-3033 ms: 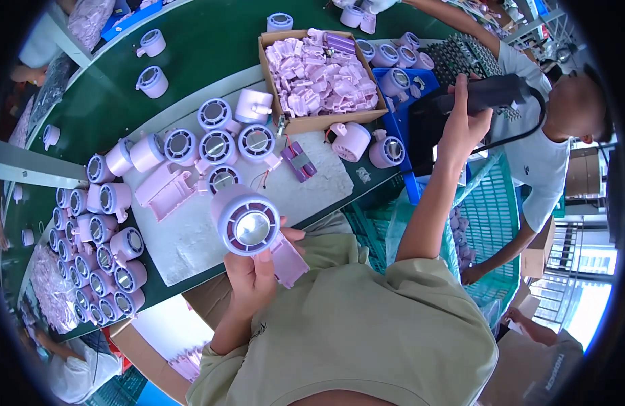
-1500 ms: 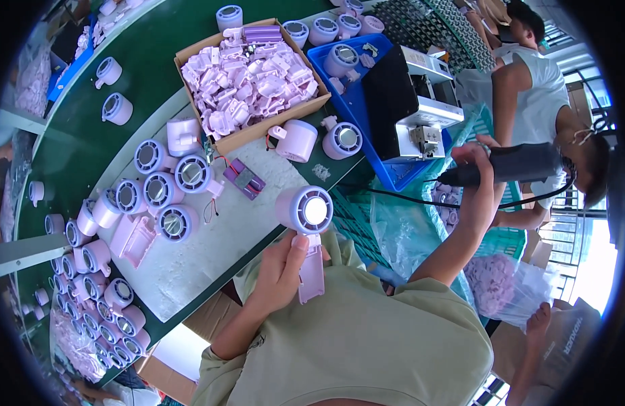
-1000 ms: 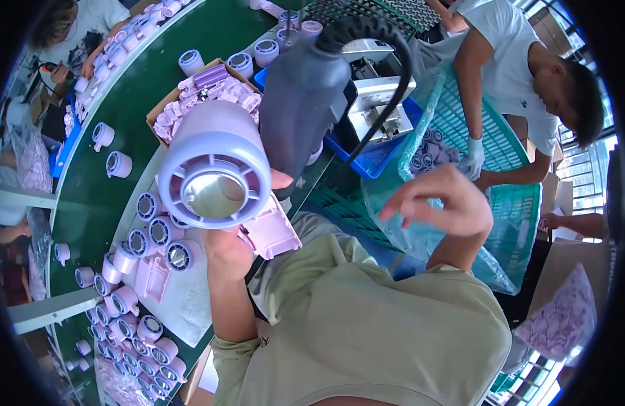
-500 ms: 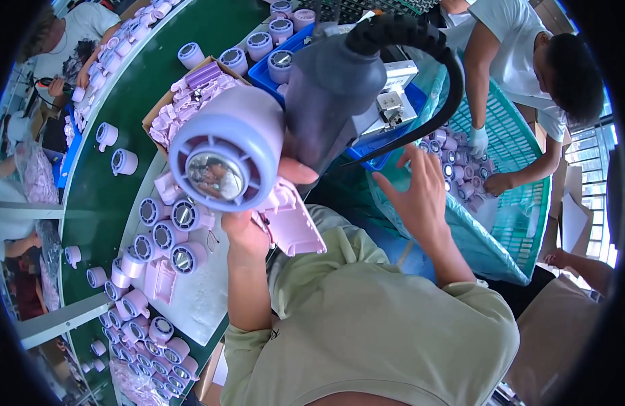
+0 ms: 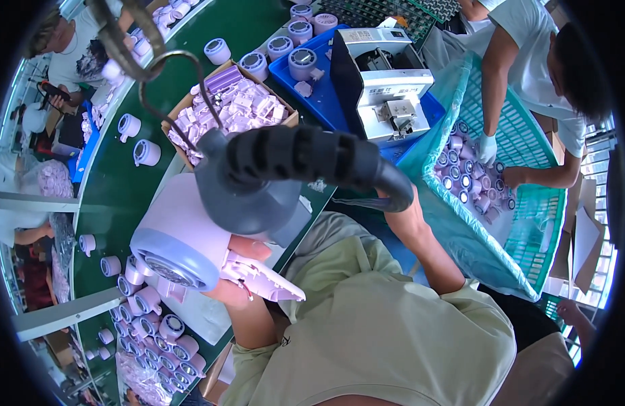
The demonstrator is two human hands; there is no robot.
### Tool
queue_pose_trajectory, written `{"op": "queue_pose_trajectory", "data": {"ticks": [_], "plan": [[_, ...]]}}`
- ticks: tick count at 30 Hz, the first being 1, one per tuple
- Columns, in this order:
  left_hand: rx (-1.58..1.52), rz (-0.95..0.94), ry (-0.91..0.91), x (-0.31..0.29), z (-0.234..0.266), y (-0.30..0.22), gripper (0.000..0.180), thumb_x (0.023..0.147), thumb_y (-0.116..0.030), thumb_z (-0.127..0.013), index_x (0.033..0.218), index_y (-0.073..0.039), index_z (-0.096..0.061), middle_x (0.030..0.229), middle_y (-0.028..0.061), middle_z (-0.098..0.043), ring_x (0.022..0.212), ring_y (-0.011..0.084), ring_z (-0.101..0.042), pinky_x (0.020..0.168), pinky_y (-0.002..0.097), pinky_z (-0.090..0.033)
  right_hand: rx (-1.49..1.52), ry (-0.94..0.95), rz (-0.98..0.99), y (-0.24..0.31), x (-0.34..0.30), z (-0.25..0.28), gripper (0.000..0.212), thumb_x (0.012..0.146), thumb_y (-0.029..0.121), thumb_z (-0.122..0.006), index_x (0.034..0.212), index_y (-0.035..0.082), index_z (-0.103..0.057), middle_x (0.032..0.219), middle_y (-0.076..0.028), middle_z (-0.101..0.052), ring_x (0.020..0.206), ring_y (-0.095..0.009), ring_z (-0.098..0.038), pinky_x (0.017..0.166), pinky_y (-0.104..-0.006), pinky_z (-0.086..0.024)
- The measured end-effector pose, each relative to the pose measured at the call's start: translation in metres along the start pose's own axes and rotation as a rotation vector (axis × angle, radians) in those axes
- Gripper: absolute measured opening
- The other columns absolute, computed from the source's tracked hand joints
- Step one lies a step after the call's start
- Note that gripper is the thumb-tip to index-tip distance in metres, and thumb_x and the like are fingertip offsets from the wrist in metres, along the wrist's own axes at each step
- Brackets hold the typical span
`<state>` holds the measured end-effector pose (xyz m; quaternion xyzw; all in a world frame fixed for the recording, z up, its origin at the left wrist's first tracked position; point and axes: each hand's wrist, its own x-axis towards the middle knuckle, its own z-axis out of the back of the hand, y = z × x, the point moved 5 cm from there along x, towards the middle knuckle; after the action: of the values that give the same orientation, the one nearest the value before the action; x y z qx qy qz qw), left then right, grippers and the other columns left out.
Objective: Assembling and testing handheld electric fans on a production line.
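Note:
My left hand (image 5: 241, 287) is closed around a pink handheld fan housing (image 5: 180, 216) with a lavender ring at its end. Its opened pink handle part (image 5: 268, 277) juts out beside my wrist, with thin wires near it. In front of the housing hangs a dark grey electric screwdriver (image 5: 251, 196) on a metal hook (image 5: 180, 57); its tip is hidden. The screwdriver's black ribbed cable (image 5: 306, 152) arches right and passes before my right hand (image 5: 406, 220), hiding the fingers. Whether that hand touches the tool cannot be seen.
A carton (image 5: 291, 116) of pink plastic parts stands on the green bench (image 5: 103, 210), with several fan housings (image 5: 153, 345) around it. A blue tray (image 5: 329, 108) bears a white-and-black device (image 5: 387, 88). Rightward, a co-worker's gloved hand (image 5: 486, 149) reaches into a lined green basket (image 5: 539, 223).
The fan housing in my left hand has moved down and left and tilted. The screwdriver has swung leftward and lower. My right hand's spread fingers have gone behind the cable. The view has shifted slightly.

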<state>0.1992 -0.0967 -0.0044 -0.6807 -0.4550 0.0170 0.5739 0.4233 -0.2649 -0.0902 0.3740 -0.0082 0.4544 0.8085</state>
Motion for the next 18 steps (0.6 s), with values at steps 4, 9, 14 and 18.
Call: {"op": "queue_pose_trajectory", "data": {"ticks": [4, 9, 14, 18], "plan": [[0.031, 0.005, 0.001, 0.003, -0.003, -0.009, 0.058, 0.092, -0.06, -0.043, 0.095, -0.005, -0.059, 0.129, 0.022, -0.054, 0.118, 0.0407, -0.052, 0.099, 0.0612, -0.04, 0.018, 0.043, 0.062, 0.006, 0.014, -0.002, 0.014, 0.094, 0.015, -0.06, 0.105, 0.008, -0.057, 0.069, -0.019, -0.054, 0.061, -0.039, -0.056, 0.055, -0.0481, -0.044], [0.013, -0.073, -0.217, 0.013, -0.013, 0.003, 0.073, 0.093, -0.06, -0.03, 0.08, 0.004, -0.062, 0.076, 0.0136, -0.065, 0.075, 0.0242, -0.061, 0.066, 0.032, -0.047, -0.068, 0.155, 0.061, 0.005, 0.026, -0.007, 0.015, 0.094, 0.016, -0.059, 0.106, 0.007, -0.055, 0.068, -0.018, -0.054, 0.063, -0.038, -0.057, 0.057, -0.0476, -0.046], [-0.008, 0.018, -0.139, 0.013, -0.012, 0.007, 0.065, 0.092, -0.061, -0.038, 0.088, 0.0, -0.061, 0.106, 0.0197, -0.058, 0.099, 0.0351, -0.056, 0.084, 0.0474, -0.043, -0.106, 0.315, 0.023, 0.009, 0.035, -0.022, 0.027, 0.092, 0.018, -0.063, 0.114, 0.003, -0.059, 0.094, -0.021, -0.065, 0.087, -0.044, -0.063, 0.073, -0.046, -0.052], [-0.012, 0.072, -0.122, 0.01, -0.011, 0.004, 0.06, 0.092, -0.061, -0.043, 0.093, -0.003, -0.06, 0.128, 0.0242, -0.053, 0.117, 0.0433, -0.053, 0.097, 0.059, -0.041, -0.01, 0.332, 0.092, 0.021, 0.038, 0.001, 0.035, 0.09, 0.017, -0.066, 0.121, 0.005, -0.056, 0.096, -0.018, -0.065, 0.084, -0.04, -0.064, 0.073, -0.0445, -0.052]]}}
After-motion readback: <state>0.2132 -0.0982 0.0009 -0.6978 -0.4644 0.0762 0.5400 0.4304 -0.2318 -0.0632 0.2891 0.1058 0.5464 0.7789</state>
